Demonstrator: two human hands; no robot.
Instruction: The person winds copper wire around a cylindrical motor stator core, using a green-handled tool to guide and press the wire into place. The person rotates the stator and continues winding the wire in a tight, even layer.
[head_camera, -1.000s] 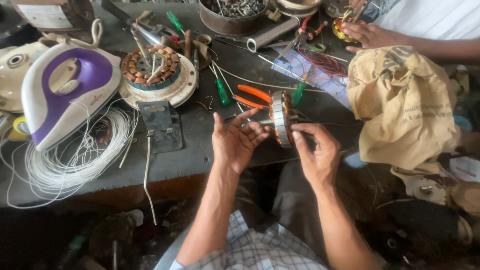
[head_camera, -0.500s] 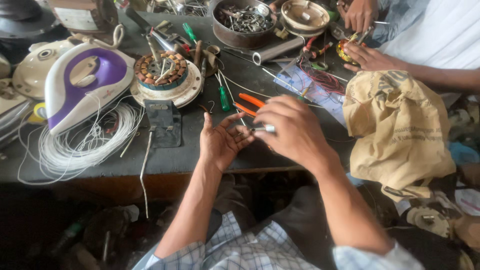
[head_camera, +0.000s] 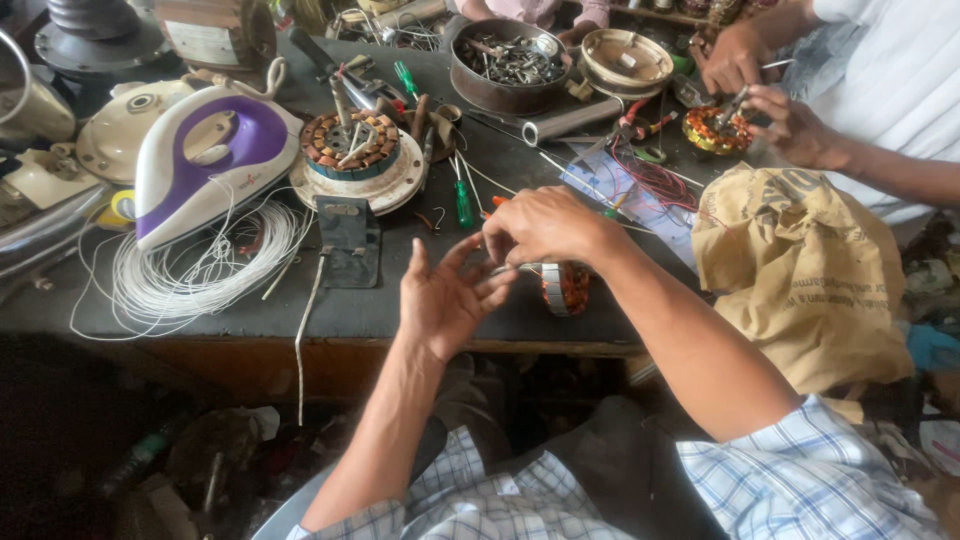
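Note:
My left hand (head_camera: 450, 295) is held palm-up with fingers spread, just left of a small round motor winding (head_camera: 566, 288) with copper coils and a metal ring. My right hand (head_camera: 545, 225) reaches over from the right, its fingertips pinching at a thin wire or the coil's edge near my left fingers. The winding rests at the front edge of the dark workbench (head_camera: 380, 310), partly hidden under my right wrist. Whether the winding is lifted or lying on the bench cannot be told.
A purple and white iron (head_camera: 205, 160) and a white wire bundle (head_camera: 190, 275) lie left. A larger stator (head_camera: 352, 148), screwdrivers (head_camera: 462, 200), a bowl of metal parts (head_camera: 510, 62) and a tan sack (head_camera: 800, 270) surround me. Another person's hands (head_camera: 760, 90) work on a coil at the back right.
My right hand has crossed over the winding toward my left hand, covering most of it. My left hand has opened wider. The view has shifted lower and nearer.

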